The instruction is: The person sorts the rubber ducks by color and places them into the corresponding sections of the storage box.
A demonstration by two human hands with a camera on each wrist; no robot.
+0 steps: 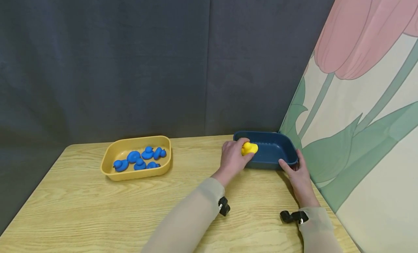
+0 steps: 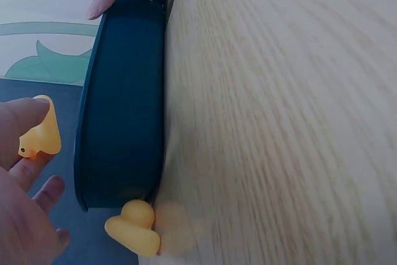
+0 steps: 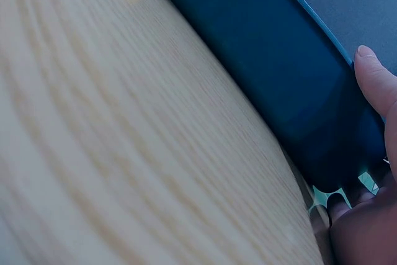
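My left hand (image 1: 240, 155) pinches a yellow rubber duck (image 1: 250, 148) over the left end of a dark blue tray (image 1: 272, 137). In the left wrist view the duck (image 2: 41, 134) sits between my fingers (image 2: 28, 175), above the tray's inside. A second yellow duck (image 2: 133, 228) lies on the table against the tray's outer corner (image 2: 121, 122); the head view hides it behind my left hand. My right hand (image 1: 292, 162) grips the tray's near right corner, with the thumb (image 3: 375, 82) on the rim of the tray (image 3: 279, 72).
A yellow tray (image 1: 112, 173) holding several blue ducks (image 1: 140, 159) stands on the wooden table (image 1: 98, 216) to the left. A dark curtain hangs behind, and a flowered panel (image 1: 365, 129) walls off the right side close to the blue tray.
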